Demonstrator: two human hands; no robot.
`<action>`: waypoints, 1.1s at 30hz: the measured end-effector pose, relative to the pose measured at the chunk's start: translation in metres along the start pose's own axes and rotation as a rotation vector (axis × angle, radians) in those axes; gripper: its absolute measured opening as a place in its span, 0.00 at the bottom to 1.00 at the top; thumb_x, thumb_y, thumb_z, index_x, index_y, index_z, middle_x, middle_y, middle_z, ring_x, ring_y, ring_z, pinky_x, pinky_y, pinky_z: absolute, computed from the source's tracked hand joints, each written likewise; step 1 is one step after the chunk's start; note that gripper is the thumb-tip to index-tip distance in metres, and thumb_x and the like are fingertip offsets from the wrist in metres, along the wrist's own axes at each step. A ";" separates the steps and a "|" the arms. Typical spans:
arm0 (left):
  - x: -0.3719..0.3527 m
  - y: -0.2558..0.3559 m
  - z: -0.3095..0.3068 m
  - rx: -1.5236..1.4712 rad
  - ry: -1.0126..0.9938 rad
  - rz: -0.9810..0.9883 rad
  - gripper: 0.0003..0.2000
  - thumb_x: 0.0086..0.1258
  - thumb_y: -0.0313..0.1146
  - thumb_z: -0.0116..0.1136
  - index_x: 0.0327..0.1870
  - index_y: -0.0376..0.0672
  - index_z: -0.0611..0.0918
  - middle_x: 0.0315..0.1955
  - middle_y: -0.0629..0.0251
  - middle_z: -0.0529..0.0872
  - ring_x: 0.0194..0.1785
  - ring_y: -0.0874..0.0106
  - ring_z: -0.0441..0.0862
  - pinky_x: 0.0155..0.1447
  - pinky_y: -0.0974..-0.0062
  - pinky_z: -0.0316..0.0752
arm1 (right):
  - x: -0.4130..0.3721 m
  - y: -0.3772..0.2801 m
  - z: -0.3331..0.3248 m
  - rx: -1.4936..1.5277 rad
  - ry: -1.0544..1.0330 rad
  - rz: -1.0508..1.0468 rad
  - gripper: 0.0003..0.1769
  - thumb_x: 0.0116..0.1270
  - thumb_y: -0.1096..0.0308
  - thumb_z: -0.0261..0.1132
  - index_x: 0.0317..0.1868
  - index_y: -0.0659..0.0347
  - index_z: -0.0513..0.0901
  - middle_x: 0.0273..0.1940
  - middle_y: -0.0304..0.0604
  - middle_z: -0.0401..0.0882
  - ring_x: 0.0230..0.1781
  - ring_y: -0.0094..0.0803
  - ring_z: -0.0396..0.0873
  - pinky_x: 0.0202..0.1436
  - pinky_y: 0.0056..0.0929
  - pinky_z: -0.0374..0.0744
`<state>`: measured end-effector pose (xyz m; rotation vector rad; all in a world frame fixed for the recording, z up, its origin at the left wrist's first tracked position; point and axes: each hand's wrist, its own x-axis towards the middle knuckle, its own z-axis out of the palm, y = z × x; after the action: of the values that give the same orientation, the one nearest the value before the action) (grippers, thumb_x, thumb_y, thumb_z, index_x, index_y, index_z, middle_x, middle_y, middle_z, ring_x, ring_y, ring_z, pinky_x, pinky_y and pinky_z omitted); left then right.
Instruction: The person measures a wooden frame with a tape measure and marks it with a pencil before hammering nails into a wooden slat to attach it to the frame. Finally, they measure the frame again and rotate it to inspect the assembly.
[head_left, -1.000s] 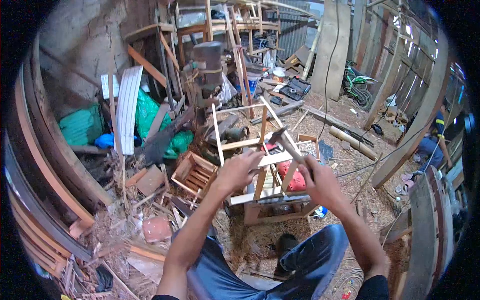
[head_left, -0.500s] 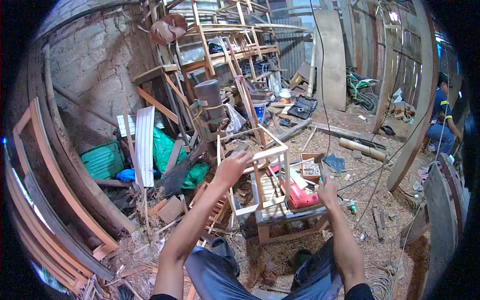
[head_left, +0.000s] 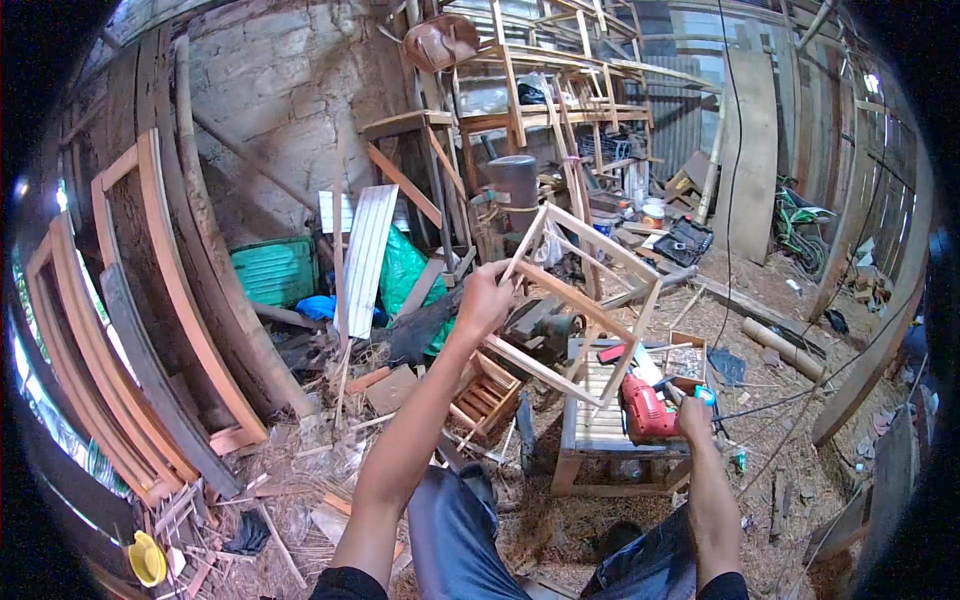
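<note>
A small open wooden frame [head_left: 575,300] of light slats is held up and tilted over the work stand. My left hand [head_left: 487,302] is closed around its left corner. My right hand [head_left: 694,416] is low at the right end of the stand, against a red power tool [head_left: 648,408]. Its fingers look curled, and what is in them is hidden. A bright cyan item [head_left: 707,395] shows beside those fingers. The low wooden stand [head_left: 592,425] has a slatted top. On its far right corner sits a small wooden box [head_left: 688,352] of small pieces.
A slatted wooden crate [head_left: 483,392] lies left of the stand. Door-like wooden frames [head_left: 165,290] lean at the left wall. A green ribbed crate [head_left: 273,272], an open black case [head_left: 685,243] and a bamboo piece [head_left: 783,347] are around. Cables hang and trail at right.
The wooden frame has been raised and tilted with my left hand. My right hand has dropped to beside the red tool; the upright grey tool it held is no longer clearly visible. The view has turned left.
</note>
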<state>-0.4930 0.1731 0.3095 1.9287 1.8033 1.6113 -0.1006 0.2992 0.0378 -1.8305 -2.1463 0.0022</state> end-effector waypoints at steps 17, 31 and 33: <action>-0.001 0.010 -0.027 -0.467 -0.194 -0.474 0.12 0.56 0.23 0.58 0.42 0.32 0.80 0.23 0.67 0.78 0.21 0.80 0.70 0.25 0.80 0.66 | -0.040 -0.176 -0.175 1.705 -0.239 -0.110 0.20 0.74 0.56 0.51 0.50 0.67 0.74 0.40 0.46 0.77 0.43 0.34 0.81 0.43 0.33 0.80; -0.009 0.026 -0.056 -0.607 -0.208 -0.590 0.12 0.75 0.36 0.43 0.41 0.36 0.74 0.24 0.66 0.77 0.22 0.77 0.77 0.25 0.80 0.76 | -0.045 -0.189 -0.226 1.974 -0.367 0.136 0.21 0.70 0.66 0.56 0.58 0.70 0.69 0.49 0.53 0.79 0.36 0.26 0.80 0.42 0.26 0.83; -0.007 0.026 -0.056 -0.598 -0.170 -0.537 0.16 0.76 0.39 0.44 0.36 0.35 0.78 0.22 0.66 0.78 0.22 0.76 0.75 0.27 0.77 0.74 | -0.035 -0.182 -0.226 2.058 -0.466 0.104 0.23 0.70 0.66 0.56 0.60 0.71 0.66 0.50 0.55 0.78 0.35 0.24 0.79 0.40 0.24 0.83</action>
<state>-0.5110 0.1267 0.3476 1.1591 1.3836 1.4989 -0.2171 0.1865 0.2817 -0.5174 -0.9094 1.8739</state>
